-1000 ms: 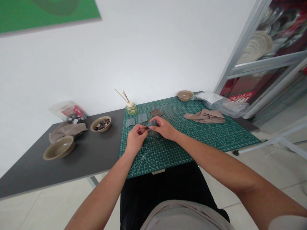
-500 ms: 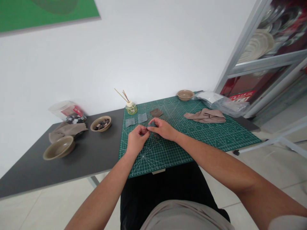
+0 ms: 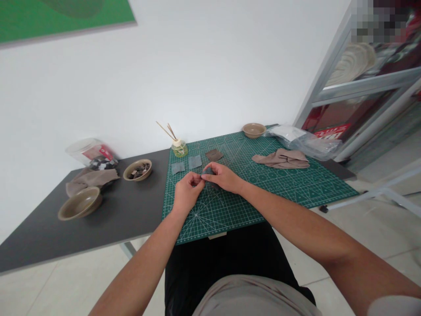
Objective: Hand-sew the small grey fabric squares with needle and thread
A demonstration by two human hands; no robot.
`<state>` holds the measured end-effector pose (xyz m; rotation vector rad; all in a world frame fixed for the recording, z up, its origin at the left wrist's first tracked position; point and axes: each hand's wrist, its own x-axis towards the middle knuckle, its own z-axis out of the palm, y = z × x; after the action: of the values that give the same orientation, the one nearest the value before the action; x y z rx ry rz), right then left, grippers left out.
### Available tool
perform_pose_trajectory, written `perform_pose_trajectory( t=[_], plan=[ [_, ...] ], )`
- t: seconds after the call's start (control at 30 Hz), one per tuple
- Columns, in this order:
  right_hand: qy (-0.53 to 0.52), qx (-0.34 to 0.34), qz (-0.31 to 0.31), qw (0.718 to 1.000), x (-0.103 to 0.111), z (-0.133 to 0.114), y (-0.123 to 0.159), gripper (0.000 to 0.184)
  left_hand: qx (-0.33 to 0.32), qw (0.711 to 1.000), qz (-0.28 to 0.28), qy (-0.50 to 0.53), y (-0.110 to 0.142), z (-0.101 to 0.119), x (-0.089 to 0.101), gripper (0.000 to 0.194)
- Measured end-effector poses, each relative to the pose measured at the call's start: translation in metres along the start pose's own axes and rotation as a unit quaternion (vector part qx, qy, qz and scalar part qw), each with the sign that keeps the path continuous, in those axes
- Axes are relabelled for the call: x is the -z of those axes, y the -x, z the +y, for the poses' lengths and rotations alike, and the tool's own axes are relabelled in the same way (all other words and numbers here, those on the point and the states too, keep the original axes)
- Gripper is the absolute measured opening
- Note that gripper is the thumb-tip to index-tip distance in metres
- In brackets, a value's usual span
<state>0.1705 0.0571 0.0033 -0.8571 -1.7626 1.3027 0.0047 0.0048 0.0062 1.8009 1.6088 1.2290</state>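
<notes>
Above the green cutting mat point(image 3: 197, 219), my two hands meet at the fingertips. My right hand point(image 3: 227, 179) is closed on a small dark blue-grey sheet point(image 3: 208, 171), which looks like sandpaper; its lower part is hidden by the fingers. My left hand point(image 3: 187, 189) is closed in a pinch right beside it, and whatever lies between those fingertips is too small to make out. Just beyond the hands, two light grey square sheets point(image 3: 195, 162) and a brown square sheet point(image 3: 214, 155) lie flat on the mat.
A reed diffuser point(image 3: 180, 148) stands behind the sheets. To the left are a bowl of dark chips point(image 3: 138, 170), a tan bowl point(image 3: 80, 203), a cloth point(image 3: 94, 178) and a clear tub point(image 3: 90, 151). Right: another bowl point(image 3: 254, 130), a crumpled cloth point(image 3: 282, 159), a plastic bag point(image 3: 302, 139).
Both hands stay almost in place, with only a slight shift of the fingers around the blue-grey sheet. The objects on the table have not moved.
</notes>
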Motion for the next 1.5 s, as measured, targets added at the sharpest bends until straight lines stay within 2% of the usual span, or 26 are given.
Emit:
perform_pose_trajectory(
  t=[0.13, 0.37, 0.47, 0.6, 0.8, 1.3, 1.5],
  plan=[
    [0.001, -0.003, -0.003, 1.0, 0.0, -0.001, 0.0, 0.035, -0.014, 1.0, 0.002, -0.021, 0.001, 0.003, 0.002, 0.015],
    [-0.135, -0.062, -0.024, 0.989, 0.001, -0.009, 0.003, 0.038, -0.016, 1.0, 0.006, 0.015, 0.002, -0.002, 0.001, 0.013],
    [-0.165, -0.067, -0.029, 0.984, 0.002, -0.011, 0.003, 0.038, -0.022, 0.999, 0.002, 0.042, 0.002, -0.005, 0.0, 0.013],
    [-0.168, -0.072, -0.045, 0.982, 0.002, -0.011, 0.003, 0.037, -0.031, 0.997, -0.015, 0.062, 0.0, -0.007, 0.0, 0.01],
    [-0.15, -0.075, -0.041, 0.985, 0.001, -0.009, 0.003, 0.037, -0.06, 0.998, -0.015, 0.014, 0.0, 0.0, 0.001, 0.005],
    [-0.246, -0.094, -0.064, 0.963, 0.004, -0.005, 0.001, 0.042, -0.077, 0.995, -0.021, 0.051, 0.003, -0.002, 0.003, 0.005],
    [-0.207, -0.067, -0.052, 0.975, 0.003, -0.009, 0.003, 0.041, -0.087, 0.996, -0.028, 0.012, 0.003, 0.001, 0.003, 0.003]
  ],
)
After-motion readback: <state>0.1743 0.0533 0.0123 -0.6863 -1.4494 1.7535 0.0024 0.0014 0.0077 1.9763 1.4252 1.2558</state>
